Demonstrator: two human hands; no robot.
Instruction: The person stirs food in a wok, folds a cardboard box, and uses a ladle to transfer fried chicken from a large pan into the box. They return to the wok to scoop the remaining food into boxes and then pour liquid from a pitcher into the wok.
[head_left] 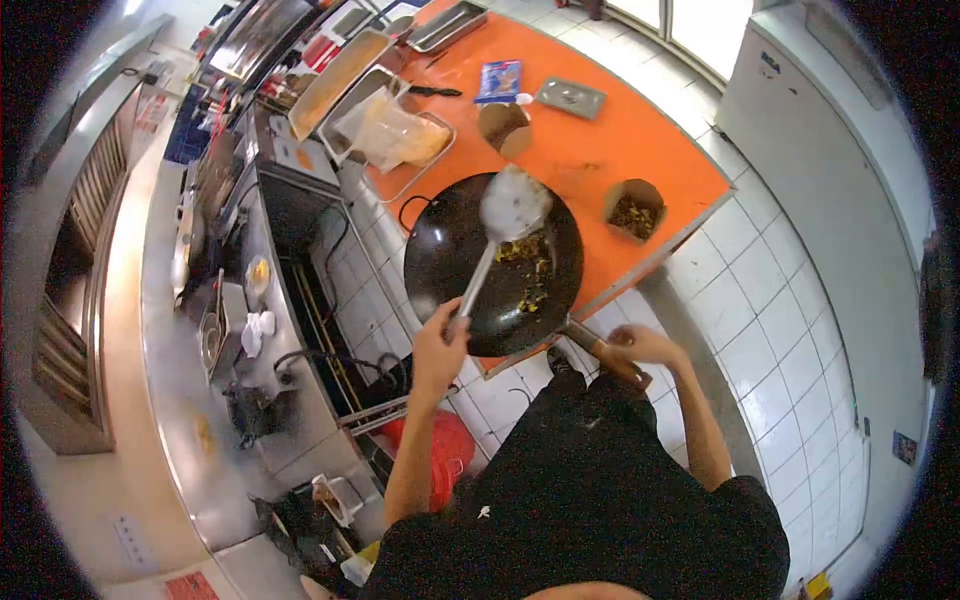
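Note:
My left hand [440, 345] is closed round the handle of a metal wok ladle [515, 205]. The ladle's round, greyish head is over the far side of a black wok [445, 255], with a little food at its far edge. Chopped yellow and dark food [535, 275] lies in the wok's right half. At the wok's wooden handle [590, 340], my right hand [645, 345] has its fingers curled around the grip. Just beyond the wok stands a brown paper box [503, 128], its contents partly hidden. Another paper box [635, 210], to the right, holds dark chopped food.
The wok rests at the near edge of an orange table [590, 160]. Farther back are a blue packet [500, 80], a metal lid [571, 98], a black-handled utensil [435, 91] and a tray with a plastic bag [395, 130]. A steel counter runs along the left; a red bucket [450, 455] sits below.

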